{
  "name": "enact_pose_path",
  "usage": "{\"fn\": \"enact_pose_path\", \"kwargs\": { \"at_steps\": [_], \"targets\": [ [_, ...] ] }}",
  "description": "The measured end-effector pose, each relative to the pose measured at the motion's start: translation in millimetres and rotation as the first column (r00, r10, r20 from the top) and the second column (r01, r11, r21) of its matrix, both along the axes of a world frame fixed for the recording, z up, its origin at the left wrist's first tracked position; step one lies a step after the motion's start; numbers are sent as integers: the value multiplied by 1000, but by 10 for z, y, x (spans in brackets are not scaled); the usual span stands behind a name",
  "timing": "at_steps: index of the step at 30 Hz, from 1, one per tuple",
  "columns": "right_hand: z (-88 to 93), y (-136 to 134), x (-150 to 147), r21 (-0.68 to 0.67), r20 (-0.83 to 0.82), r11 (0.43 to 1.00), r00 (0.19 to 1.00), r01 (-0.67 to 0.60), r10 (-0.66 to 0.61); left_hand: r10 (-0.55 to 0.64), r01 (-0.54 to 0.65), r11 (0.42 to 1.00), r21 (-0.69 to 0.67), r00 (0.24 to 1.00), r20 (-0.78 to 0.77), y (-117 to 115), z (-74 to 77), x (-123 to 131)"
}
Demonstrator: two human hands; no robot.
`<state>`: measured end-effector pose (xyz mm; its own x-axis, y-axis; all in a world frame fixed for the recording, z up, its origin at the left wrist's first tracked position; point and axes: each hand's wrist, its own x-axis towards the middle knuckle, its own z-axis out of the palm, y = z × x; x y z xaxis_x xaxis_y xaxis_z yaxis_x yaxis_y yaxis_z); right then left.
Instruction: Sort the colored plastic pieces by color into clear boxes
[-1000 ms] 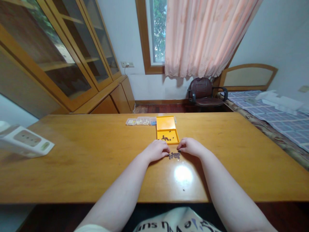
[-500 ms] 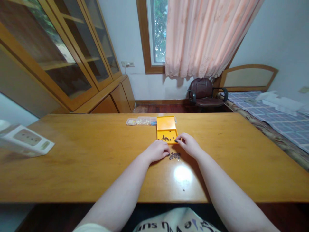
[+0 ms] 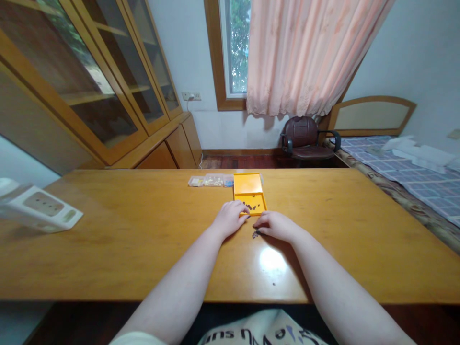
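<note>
An orange-yellow box (image 3: 265,203) lies with its lid raised at the back, and several small dark pieces (image 3: 249,207) are scattered inside it. My left hand (image 3: 230,218) is at the box's near left corner, fingers bent and fingertips close together over the front rim; anything pinched there is too small to see. In front of the box, my right hand (image 3: 277,225) bends over a small pile of dark pieces (image 3: 255,235) on the table. Its thumb and fingers are drawn together at the pile, which they partly cover, so what they hold cannot be made out.
Behind the box stand clear plastic containers (image 3: 213,180) with small light and blue pieces. A single dark piece (image 3: 273,284) lies near the front edge of the wooden table (image 3: 143,239). To the far left is a white container (image 3: 46,208). A chair (image 3: 304,136) stands beyond the table.
My left hand has shifted forward from the pile to the box's near rim. My right hand has come back from the box's right side to the pile, now covering much of it.
</note>
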<state>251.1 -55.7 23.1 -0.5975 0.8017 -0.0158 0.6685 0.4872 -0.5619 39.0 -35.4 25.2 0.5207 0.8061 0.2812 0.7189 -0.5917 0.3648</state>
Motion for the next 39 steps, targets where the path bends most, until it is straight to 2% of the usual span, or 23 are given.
{"fn": "enact_pose_path", "kwargs": {
  "at_steps": [4,8,14,23,29,34,39],
  "targets": [
    [-25,13,-28,11,34,1000,999,22,-23,-212,207,976,-69,974,-73,-38,29,28],
    [25,28,2,-1,8,998,998,56,-56,-303,291,950,-113,947,-104,-54,31,52],
    [107,53,102,8,62,984,982,179,-179,-330,314,942,-122,932,-149,-59,-7,82],
    [59,4,3,-15,108,992,987,122,-120,-307,294,951,-96,934,-183,-54,-16,110],
    [60,-6,-1,98,144,988,980,123,-137,-282,269,958,-96,943,-178,-58,-3,94],
    [98,-26,-12,117,202,990,974,75,-98,-297,283,954,-102,941,-161,-79,18,101],
    [72,-31,-52,162,227,984,968,74,-110,-304,287,951,-115,936,-179,-69,-8,116]
  ]
}}
